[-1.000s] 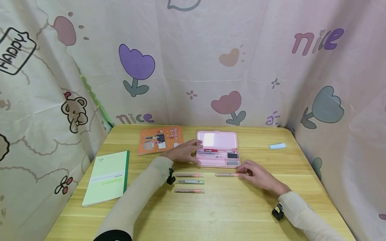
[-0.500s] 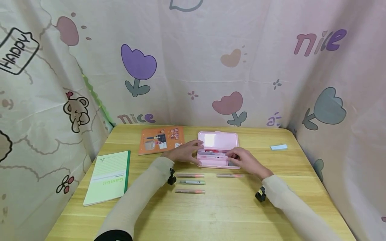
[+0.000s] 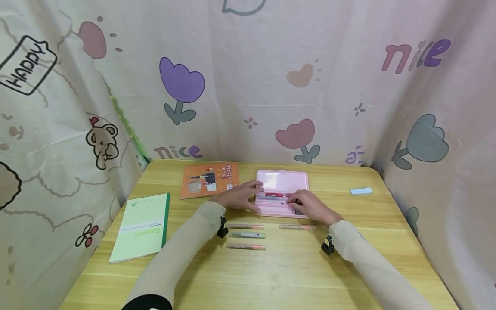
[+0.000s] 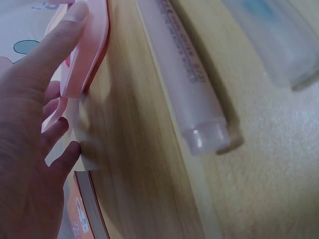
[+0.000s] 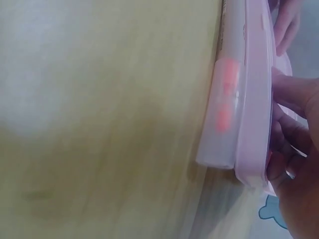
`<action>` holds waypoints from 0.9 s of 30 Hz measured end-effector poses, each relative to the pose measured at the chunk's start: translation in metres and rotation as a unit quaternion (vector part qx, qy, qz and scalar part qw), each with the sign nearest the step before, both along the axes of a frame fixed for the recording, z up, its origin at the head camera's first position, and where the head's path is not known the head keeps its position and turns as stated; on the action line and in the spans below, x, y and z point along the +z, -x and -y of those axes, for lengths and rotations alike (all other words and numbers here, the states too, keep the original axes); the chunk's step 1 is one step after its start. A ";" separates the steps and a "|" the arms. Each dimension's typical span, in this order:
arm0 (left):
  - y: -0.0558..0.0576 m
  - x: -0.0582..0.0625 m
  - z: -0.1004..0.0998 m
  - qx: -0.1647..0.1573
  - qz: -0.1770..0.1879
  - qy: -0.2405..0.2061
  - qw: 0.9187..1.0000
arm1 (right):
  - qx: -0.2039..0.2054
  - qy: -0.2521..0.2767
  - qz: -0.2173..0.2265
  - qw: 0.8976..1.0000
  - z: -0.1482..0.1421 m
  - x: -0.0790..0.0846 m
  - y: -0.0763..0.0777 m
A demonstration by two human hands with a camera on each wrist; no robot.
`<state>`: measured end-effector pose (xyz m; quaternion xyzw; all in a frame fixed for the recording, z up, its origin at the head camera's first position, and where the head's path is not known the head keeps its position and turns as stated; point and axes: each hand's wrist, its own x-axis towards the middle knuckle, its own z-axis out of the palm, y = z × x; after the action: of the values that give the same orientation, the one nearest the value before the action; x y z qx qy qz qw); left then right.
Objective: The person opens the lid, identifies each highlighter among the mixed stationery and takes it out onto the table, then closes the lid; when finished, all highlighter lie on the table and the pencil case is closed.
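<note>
Four markers (image 3: 246,246) lie out on the worktop (image 3: 271,275); a red pen (image 3: 274,195) is still inside the open pencil case (image 3: 292,180). The left grip (image 3: 240,196) is wide against the case; whether the right grip (image 3: 313,206), inside, holds anything, I cannot tell.

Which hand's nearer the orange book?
Left. The left hand is by the near right corner of the orange book; the right hand is farther right, at the pink case.

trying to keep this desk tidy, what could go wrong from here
The right hand, working over the open pencil case, might jostle the red item inside. Withdrawing, it could brush the lone pen in front and set it rolling. The left sleeve sits near the three pens, so it might scatter them.
</note>
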<state>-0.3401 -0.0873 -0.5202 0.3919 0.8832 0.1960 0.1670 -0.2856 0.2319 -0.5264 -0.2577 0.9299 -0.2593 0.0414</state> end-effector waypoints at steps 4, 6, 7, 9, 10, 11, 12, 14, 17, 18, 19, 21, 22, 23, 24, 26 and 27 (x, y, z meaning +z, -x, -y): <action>0.000 0.001 0.000 -0.002 0.002 0.002 1.000 | -0.006 0.006 0.017 1.000 0.002 -0.002 0.003; 0.000 0.001 -0.001 -0.002 0.002 0.003 1.000 | -0.007 0.007 0.028 1.000 0.003 -0.002 0.003; 0.001 0.001 -0.001 -0.003 0.002 0.003 1.000 | -0.011 0.008 0.038 0.999 0.004 -0.001 0.003; 0.001 0.000 -0.001 -0.002 0.000 0.007 1.000 | -0.011 0.010 0.051 0.999 0.005 -0.001 0.003; 0.001 0.000 -0.001 -0.001 -0.001 0.009 1.000 | -0.012 0.010 0.055 0.998 0.005 0.000 0.003; 0.001 0.000 -0.002 0.000 -0.001 0.011 1.000 | -0.012 0.010 0.059 0.998 0.006 0.000 0.003; 0.001 0.000 -0.002 0.000 0.000 0.013 1.000 | -0.011 0.010 0.062 0.998 0.006 0.000 0.004; 0.001 0.000 -0.002 0.000 0.001 0.014 1.000 | -0.008 0.013 0.065 0.998 0.007 0.001 0.004; 0.000 0.001 -0.002 0.000 0.004 0.010 1.000 | -0.011 0.024 0.071 0.997 0.008 0.003 0.004; -0.001 0.001 -0.002 -0.001 0.004 0.007 1.000 | -0.013 0.031 0.072 0.997 0.009 0.003 0.003; -0.002 0.001 -0.002 -0.002 0.003 0.006 1.000 | -0.017 0.038 0.074 0.996 0.008 0.003 0.003; -0.002 0.002 -0.002 -0.003 0.001 0.005 1.000 | -0.024 0.048 0.068 0.996 0.007 0.003 0.001; -0.003 0.002 -0.001 -0.003 0.000 0.005 1.000 | -0.029 0.052 0.065 0.996 0.005 0.002 0.000; -0.003 0.002 -0.001 -0.004 -0.001 0.004 1.000 | -0.033 0.056 0.063 0.996 0.003 0.002 -0.001; -0.002 0.002 -0.001 -0.004 -0.001 0.004 1.000 | -0.038 0.060 0.057 0.996 0.000 0.002 -0.002; -0.002 0.002 -0.001 -0.003 -0.001 0.003 1.000 | -0.046 0.064 0.047 0.996 -0.008 0.004 -0.006; -0.001 0.001 -0.001 -0.002 -0.001 0.004 1.000 | -0.052 0.067 0.044 0.995 -0.013 0.004 -0.008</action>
<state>-0.3387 -0.0862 -0.5187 0.3935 0.8834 0.1912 0.1682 -0.2777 0.2451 -0.5222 -0.1993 0.9200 -0.3336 0.0513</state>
